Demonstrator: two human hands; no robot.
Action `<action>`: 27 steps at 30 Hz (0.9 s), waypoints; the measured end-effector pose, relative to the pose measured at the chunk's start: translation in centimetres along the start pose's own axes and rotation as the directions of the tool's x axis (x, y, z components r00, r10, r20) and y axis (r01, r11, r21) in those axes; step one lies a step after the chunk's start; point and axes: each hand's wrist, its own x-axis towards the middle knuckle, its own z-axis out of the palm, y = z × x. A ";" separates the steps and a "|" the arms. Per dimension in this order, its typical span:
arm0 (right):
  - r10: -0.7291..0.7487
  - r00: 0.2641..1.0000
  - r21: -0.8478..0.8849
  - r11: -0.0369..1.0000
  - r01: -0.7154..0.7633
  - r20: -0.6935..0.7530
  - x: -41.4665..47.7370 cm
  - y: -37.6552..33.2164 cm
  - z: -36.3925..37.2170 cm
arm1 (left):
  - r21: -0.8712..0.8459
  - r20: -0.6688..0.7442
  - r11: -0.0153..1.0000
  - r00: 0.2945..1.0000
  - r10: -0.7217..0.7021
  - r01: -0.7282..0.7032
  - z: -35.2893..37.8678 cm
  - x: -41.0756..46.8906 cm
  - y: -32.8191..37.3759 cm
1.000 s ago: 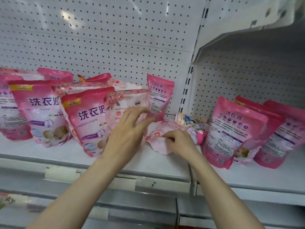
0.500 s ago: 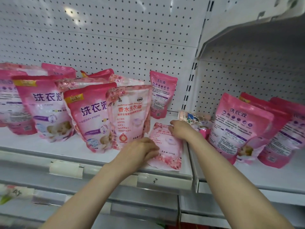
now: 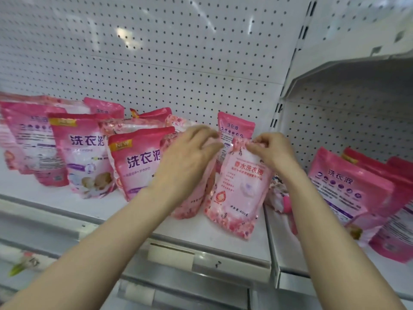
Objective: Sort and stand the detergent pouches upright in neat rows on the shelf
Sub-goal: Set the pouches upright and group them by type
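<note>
Two hands were up at the shelf [image 3: 212, 236], and it all turned on one bag. The right hand [image 3: 271, 151] had pinched the top seam of the floral pouch [image 3: 239, 191], thumb and fingers closed on that crinkled edge. The bag ran down and slightly left from the grip, its long axis close to upright, its top leaning back and its foot down near the shelf's front lip. The left hand [image 3: 190, 157] lay with loose fingers over the top of the neighbouring pouch [image 3: 187, 209] just to the left, gripping nothing that I could see, its fingertips close to the pinched seam.

So the right hand owned the bag, and the left was the nearer one to steady its side. To my eye the next move called for easing the foot back into line with the neighbour, and that slack body could slump forward if released early.

Half a second earlier the floral pouch had lain flat on the shelf, with the right hand at its far end and the left curled at its near corner. By this moment it stood on its base, and the left hand had gone up onto the neighbour.
</note>
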 end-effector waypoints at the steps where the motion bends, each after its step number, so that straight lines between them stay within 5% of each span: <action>1: -0.035 0.999 0.006 0.999 0.035 -0.033 0.3 -0.8 -0.3 | 0.044 0.000 0.999 1.000 -0.020 0.020 -0.4 1.1 -0.5; 6: -0.189 0.975 -0.134 0.976 0.173 -0.117 2.1 -2.8 1.4 | 0.121 0.182 0.980 0.967 -0.181 0.161 -0.7 3.9 -2.8; 18: -0.287 0.942 0.053 0.952 0.300 -0.175 4.1 -1.8 4.1 | 0.122 0.177 0.966 0.953 -0.246 0.227 -0.2 3.2 -3.8; 22: -0.088 0.945 -0.056 0.996 0.074 -0.315 2.8 3.3 3.9 | 0.131 0.167 0.964 0.953 -0.253 0.233 -0.1 3.0 -4.0; 25: 0.233 0.969 -0.455 0.857 -0.243 -0.080 1.5 7.7 5.0 | 0.181 0.165 0.958 0.954 -0.252 0.222 0.3 2.8 -3.9; 27: 0.400 0.914 -0.625 0.731 -0.273 0.069 0.6 8.9 5.8 | 0.192 0.159 0.959 0.958 -0.240 0.208 0.6 2.7 -3.7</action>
